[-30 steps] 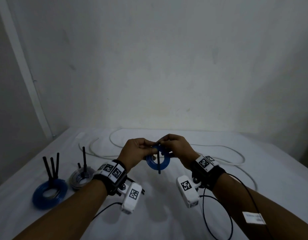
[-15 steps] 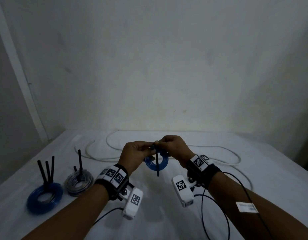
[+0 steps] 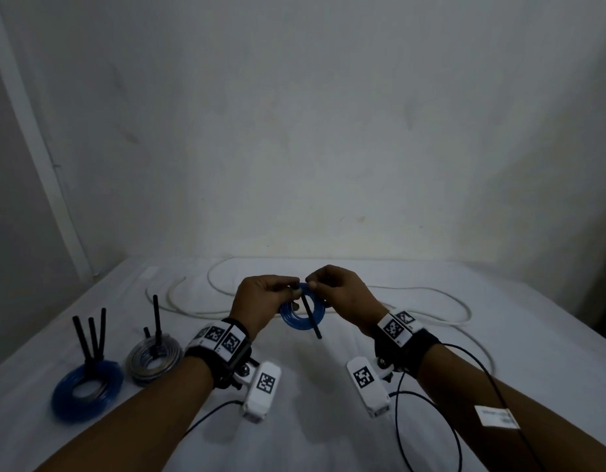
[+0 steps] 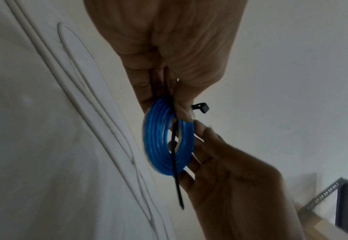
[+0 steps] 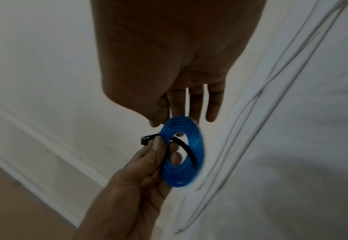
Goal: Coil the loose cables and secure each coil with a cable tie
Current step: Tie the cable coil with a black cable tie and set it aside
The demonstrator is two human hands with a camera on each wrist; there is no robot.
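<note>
I hold a small blue cable coil (image 3: pixel 300 322) (image 4: pixel 158 142) (image 5: pixel 181 164) above the white table, between both hands. A black cable tie (image 3: pixel 312 321) (image 4: pixel 176 175) runs through its hole, tail slanting down. The tie's square head (image 4: pixel 202 108) (image 5: pixel 145 141) sticks out past my left thumb. My left hand (image 3: pixel 260 303) (image 5: pixel 148 164) pinches the coil's rim and the tie together. My right hand (image 3: pixel 340 296) (image 4: pixel 220 162) pinches the coil's upper rim with its thumb, its straight fingers (image 5: pixel 195 104) lying behind the coil.
Two tied coils lie at the left: a blue one (image 3: pixel 87 386) with three upright black tie tails and a grey one (image 3: pixel 154 361). A loose white cable (image 3: pixel 469 312) loops across the far table (image 3: pixel 312 396). Black camera wires trail near my right forearm.
The tie's tail has swung from hanging straight down to slanting down and right. Both hands stay at the coil.
</note>
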